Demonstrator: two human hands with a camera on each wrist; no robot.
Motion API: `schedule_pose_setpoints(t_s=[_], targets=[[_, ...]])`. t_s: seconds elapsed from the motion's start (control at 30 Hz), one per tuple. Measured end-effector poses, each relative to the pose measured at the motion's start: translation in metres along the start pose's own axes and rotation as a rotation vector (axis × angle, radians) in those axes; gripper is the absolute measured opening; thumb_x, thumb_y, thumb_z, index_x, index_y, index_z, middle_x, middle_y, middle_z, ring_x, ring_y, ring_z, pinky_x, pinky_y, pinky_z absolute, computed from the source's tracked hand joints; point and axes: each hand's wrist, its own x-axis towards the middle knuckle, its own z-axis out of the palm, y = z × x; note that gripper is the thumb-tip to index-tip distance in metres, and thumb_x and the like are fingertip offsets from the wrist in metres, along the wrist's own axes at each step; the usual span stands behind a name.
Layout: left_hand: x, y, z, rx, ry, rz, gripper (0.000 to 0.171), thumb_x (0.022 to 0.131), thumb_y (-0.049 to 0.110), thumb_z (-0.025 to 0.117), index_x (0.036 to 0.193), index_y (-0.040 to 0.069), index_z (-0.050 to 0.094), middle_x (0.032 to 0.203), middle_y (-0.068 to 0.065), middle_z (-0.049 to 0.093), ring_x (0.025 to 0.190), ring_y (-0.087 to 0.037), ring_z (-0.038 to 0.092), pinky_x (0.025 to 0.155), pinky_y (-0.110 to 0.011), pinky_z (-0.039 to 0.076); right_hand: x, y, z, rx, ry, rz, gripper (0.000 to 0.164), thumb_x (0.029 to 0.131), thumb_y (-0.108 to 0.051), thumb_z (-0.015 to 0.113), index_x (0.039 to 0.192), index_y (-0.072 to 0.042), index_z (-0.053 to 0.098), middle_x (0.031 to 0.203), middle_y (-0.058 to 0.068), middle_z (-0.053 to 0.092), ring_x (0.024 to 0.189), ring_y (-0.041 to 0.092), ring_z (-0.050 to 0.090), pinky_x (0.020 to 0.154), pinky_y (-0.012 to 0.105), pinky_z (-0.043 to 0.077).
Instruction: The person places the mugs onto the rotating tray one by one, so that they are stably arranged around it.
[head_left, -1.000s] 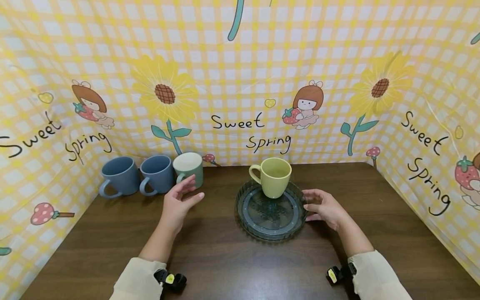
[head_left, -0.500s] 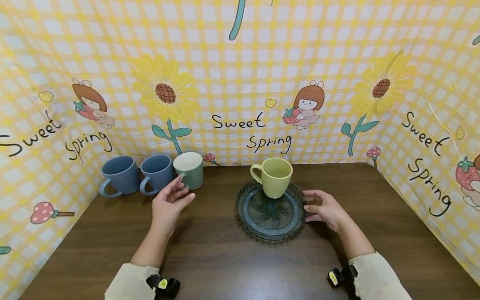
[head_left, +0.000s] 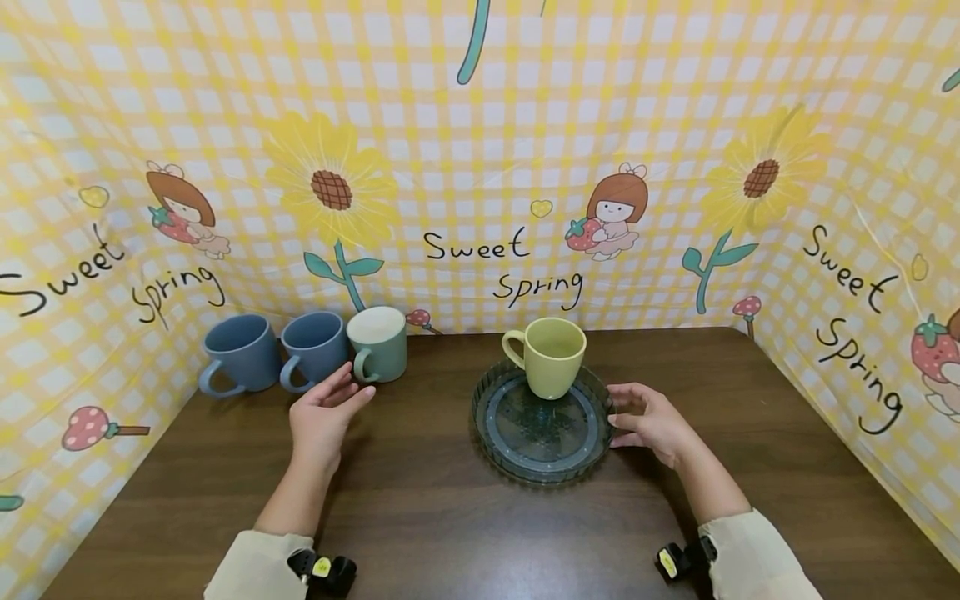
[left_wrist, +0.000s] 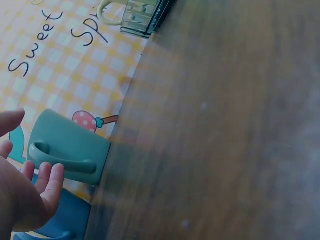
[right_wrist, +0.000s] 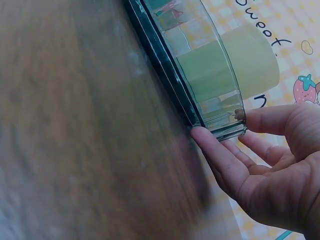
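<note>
Steadying, I judge: right hand (head_left: 656,427) pinches tray (head_left: 543,437) | left hand (head_left: 322,421) spread near far-left green mug (head_left: 390,348) | next likely needs its handle

Head view: high, facing forward-down. Wrist views: close, tilted, sharing tray (head_left: 542,446).

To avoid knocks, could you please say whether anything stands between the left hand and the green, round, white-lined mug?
Nothing visible does: the left hand is close by the green mug, near its handle. The nearer blue round mug stands alongside, not between.
</note>
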Motion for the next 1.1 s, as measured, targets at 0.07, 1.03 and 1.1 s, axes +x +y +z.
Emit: schedule_pose_setpoints(t_s=[0.07, 1.03, 1.1], targets=[[0.002, -0.002, -0.001, 0.001, 0.012, -0.010, 0.058, 0.075, 0.007, 0.085, 0.129, 0.008, 0.064, 0.122, -0.010, 0.062, 0.106, -0.022, 0.063, 0.077, -0.013, 0.054, -0.001, 0.001, 0.001, 0.002, 0.003, -0.001, 0.054, 0.091, 0.010, 0.056, 0.140, 0.012, 0.033, 0.132, 0.032, 0.039, 0.096, 0.027, 0.058, 0.074, 0.044, 0.060], [0.035, -0.016, 0.011, -0.114, 0.059, -0.181, 0.060, 0.081, -0.002, 0.078, 0.136, 0.007, 0.058, 0.112, -0.007, 0.056, 0.079, -0.003, 0.064, 0.083, -0.031, 0.058, -0.011, 0.004, 0.012, 0.047, 0.077, 0.004, 0.054, 0.089, 0.013, 0.056, 0.138, 0.012, 0.033, 0.126, 0.029, 0.038, 0.095, 0.026, 0.056, 0.072, 0.042, 0.061], [0.036, -0.018, 0.012, -0.122, 0.067, -0.168, 0.057, 0.081, -0.002, 0.078, 0.134, 0.006, 0.059, 0.107, -0.006, 0.057, 0.076, -0.003, 0.064, 0.082, -0.032, 0.059, -0.011, 0.004, 0.013, 0.053, 0.082, 0.008, 0.054, 0.089, 0.013, 0.057, 0.138, 0.012, 0.033, 0.125, 0.028, 0.039, 0.094, 0.026, 0.056, 0.072, 0.042, 0.061]])
